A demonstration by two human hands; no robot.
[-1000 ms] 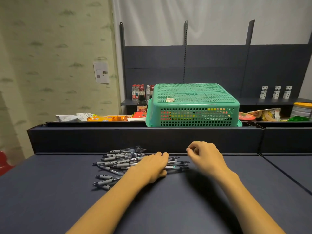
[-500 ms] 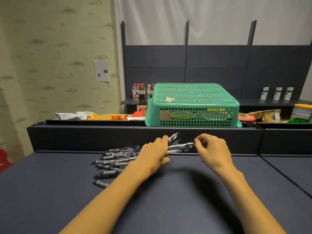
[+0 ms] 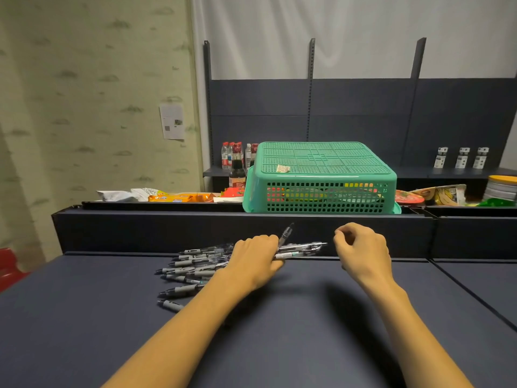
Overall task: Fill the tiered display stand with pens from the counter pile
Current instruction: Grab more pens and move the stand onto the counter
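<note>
A pile of grey-grip pens [image 3: 193,268] lies on the dark counter [image 3: 279,331], left of centre. My left hand [image 3: 256,261] is closed around a bunch of pens [image 3: 300,249] lifted just above the counter; their tips stick out to the right and one pen angles upward. My right hand [image 3: 361,250] hovers just right of those tips, fingers curled, thumb and forefinger close together, holding nothing that I can see. No tiered display stand is recognisable in view.
A raised dark ledge [image 3: 240,228] runs across behind the pile. An upturned green mesh basket [image 3: 321,177] sits on it, with snack packets [image 3: 173,196], bottles [image 3: 237,163] and dark shelving [image 3: 363,107] behind.
My left hand gathered a bunch of pens from the pile and lifted it off the counter. My right hand touched the tips, then drew slightly right of them.
</note>
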